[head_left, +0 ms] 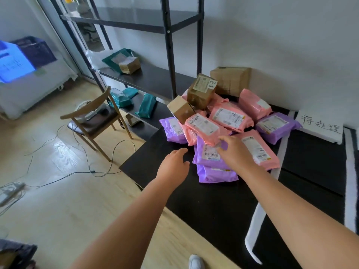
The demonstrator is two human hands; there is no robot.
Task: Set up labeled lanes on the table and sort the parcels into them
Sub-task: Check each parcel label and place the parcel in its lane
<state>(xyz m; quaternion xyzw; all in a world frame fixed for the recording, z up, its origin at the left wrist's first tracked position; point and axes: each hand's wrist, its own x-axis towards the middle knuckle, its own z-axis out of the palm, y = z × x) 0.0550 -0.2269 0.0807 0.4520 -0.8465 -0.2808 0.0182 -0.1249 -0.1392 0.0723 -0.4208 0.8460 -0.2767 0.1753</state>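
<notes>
Pink and purple parcels (227,115) heap at the black table's (213,206) twelve o'clock end; left hand (175,162) hovers slack-fingered at the heap's seven o'clock, right hand (236,153) curls at a pink parcel's (203,126) edge, grip unclear

Single head view, looking forward and down over black table (213,210), close above parcel pile (223,121).

Parcel-sorting room — shelving (147,26), heaped parcels (223,121)

On black table (213,202) with white strips (257,218), pink bags (230,115), purple bags (208,152) and brown boxes (202,91); teal bags (146,106) on black shelf (155,78).
</notes>
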